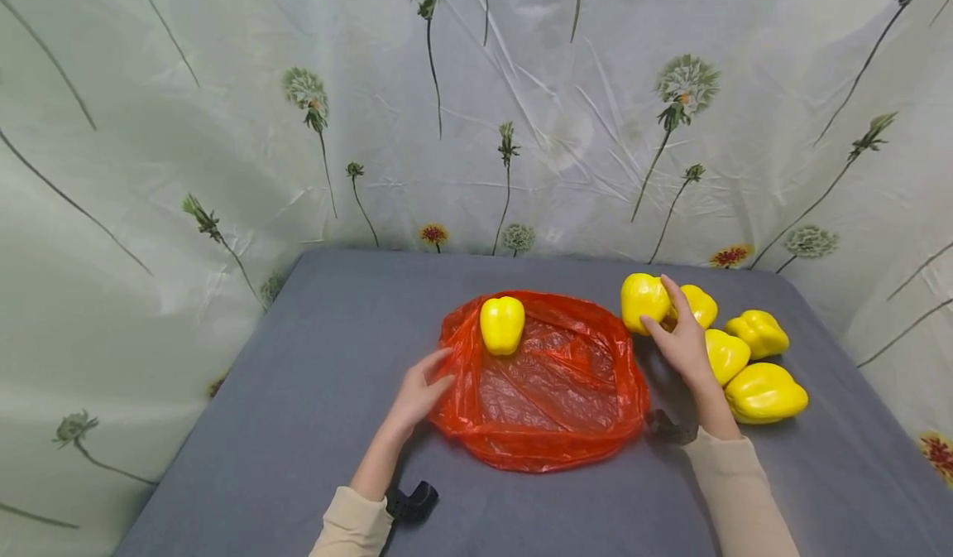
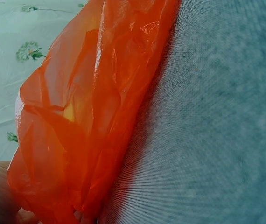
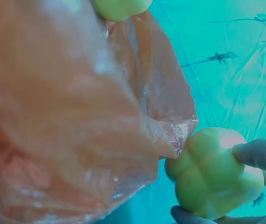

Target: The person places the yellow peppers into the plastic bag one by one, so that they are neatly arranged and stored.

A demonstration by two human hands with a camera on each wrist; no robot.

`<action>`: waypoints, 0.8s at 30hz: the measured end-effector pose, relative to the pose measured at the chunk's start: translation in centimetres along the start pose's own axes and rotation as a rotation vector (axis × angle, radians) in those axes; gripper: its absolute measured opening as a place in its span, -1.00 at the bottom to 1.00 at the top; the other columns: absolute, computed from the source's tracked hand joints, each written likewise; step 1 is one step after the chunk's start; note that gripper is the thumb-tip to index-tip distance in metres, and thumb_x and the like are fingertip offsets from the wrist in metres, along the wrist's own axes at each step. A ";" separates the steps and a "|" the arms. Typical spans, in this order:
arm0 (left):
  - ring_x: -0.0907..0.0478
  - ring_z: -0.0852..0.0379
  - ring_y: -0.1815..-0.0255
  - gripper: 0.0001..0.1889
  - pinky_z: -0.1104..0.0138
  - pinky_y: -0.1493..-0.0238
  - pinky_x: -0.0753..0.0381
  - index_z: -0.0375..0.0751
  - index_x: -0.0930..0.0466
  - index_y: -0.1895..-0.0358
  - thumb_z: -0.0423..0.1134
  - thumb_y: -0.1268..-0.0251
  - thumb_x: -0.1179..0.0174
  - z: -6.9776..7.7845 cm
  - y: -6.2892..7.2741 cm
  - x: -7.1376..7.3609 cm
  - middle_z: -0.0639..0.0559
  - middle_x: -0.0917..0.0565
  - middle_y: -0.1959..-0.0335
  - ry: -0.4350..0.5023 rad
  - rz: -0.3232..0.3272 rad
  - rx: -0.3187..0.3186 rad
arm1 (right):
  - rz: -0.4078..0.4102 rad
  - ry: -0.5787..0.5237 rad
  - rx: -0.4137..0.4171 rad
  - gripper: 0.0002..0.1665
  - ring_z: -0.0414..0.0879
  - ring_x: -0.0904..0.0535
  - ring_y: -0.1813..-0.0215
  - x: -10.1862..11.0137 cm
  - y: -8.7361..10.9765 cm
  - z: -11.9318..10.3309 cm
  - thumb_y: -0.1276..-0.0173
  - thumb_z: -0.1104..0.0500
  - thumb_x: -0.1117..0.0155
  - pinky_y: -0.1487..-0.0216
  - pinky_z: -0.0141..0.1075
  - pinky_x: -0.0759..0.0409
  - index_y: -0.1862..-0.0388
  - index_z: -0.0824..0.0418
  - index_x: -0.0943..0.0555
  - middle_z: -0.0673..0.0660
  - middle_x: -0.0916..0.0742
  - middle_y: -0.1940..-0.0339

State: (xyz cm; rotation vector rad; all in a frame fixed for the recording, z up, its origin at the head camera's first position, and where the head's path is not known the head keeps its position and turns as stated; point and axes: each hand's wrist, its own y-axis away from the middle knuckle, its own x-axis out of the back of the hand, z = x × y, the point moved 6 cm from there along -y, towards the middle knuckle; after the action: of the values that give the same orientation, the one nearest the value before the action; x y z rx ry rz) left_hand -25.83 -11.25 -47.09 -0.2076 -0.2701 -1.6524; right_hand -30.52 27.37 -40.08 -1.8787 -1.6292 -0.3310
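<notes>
A red plastic bag (image 1: 551, 449) lies spread open on the grey table, with one yellow bell pepper (image 1: 502, 325) inside near its back left. My left hand (image 1: 420, 387) holds the bag's left side between thumb and fingers; the bag's film partly covers those fingers in the left wrist view. Just past the bag's back right rim, my right hand (image 1: 681, 333) grips another yellow bell pepper (image 3: 212, 177), thumb on one side and fingers on the other. In the right wrist view this pepper's lobed end faces the bag, right at its edge.
Several more yellow bell peppers (image 1: 767, 393) lie grouped on the table to the right of the bag. Behind the grey table (image 1: 313, 358) hangs a pale curtain (image 1: 246, 110) printed with dandelions. Dark wrist-camera mounts (image 1: 413, 503) sit under both wrists.
</notes>
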 end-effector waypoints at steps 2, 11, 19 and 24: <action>-0.30 -0.20 -0.37 -0.50 -0.10 -0.34 -0.30 -0.14 -0.34 -0.32 -0.30 -0.29 -0.07 -0.1 0.0 0.0 -0.21 -0.38 -0.35 -0.002 -0.004 -0.001 | 0.002 -0.014 0.002 -0.14 0.28 -0.34 -0.28 0.0 0.1 -0.2 -0.32 0.23 -0.17 -0.28 0.12 -0.40 -0.51 0.12 0.01 0.39 -0.27 -0.42; -0.34 -0.18 -0.34 -0.50 -0.08 -0.31 -0.35 -0.14 -0.33 -0.32 -0.28 -0.30 -0.08 0.0 0.0 0.0 -0.20 -0.39 -0.34 0.000 -0.011 -0.013 | 0.001 -0.022 0.004 -0.15 0.23 -0.45 -0.13 0.0 0.0 -0.9 -0.35 0.16 -0.15 -0.08 -0.45 -0.57 -0.51 0.08 0.03 0.35 -0.29 -0.40; -0.37 -0.16 -0.31 -0.51 -0.08 -0.30 -0.36 -0.11 -0.34 -0.32 -0.29 -0.31 -0.06 -0.2 -0.1 -0.1 -0.18 -0.41 -0.33 -0.020 -0.005 -0.010 | -0.047 -0.090 0.044 -0.15 0.31 -0.49 -0.07 -0.6 0.3 -2.2 -0.36 0.19 -0.14 0.17 -0.81 -0.34 -0.51 0.10 0.03 0.37 -0.27 -0.41; -0.35 -0.15 -0.33 -0.52 -0.09 -0.32 -0.34 -0.09 -0.35 -0.31 -0.28 -0.31 -0.07 -0.3 0.0 -0.1 -0.17 -0.40 -0.34 -0.015 -0.005 -0.004 | -0.062 -0.092 0.034 -0.14 0.33 -0.49 -0.10 -1.0 0.5 -2.7 -0.36 0.18 -0.14 -0.07 -0.45 -0.53 -0.52 0.07 0.04 0.34 -0.24 -0.44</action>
State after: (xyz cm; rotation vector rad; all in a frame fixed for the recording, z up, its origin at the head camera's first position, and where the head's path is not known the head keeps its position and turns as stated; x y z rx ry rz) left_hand -25.85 -11.27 -47.40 -0.2227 -0.2784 -1.6570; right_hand -29.70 24.96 -38.70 -1.8450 -1.7462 -0.2442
